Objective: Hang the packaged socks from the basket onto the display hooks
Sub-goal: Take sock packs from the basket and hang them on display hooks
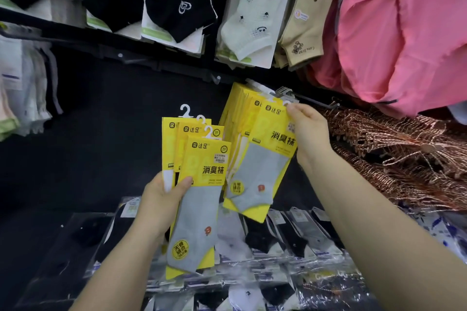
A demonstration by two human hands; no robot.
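Left grip (pixel 161 199) curls round the lower part of three fanned sock packs (pixel 202 171), thumb across the front one, their white hangers (pixel 185 110) up at 12 o'clock. Right grip (pixel 309 134), at 2 o'clock from it, pinches the top corner of a yellow pack (pixel 265 164) that fronts the hung stack (pixel 235 108) under the display hook (pixel 285 92).
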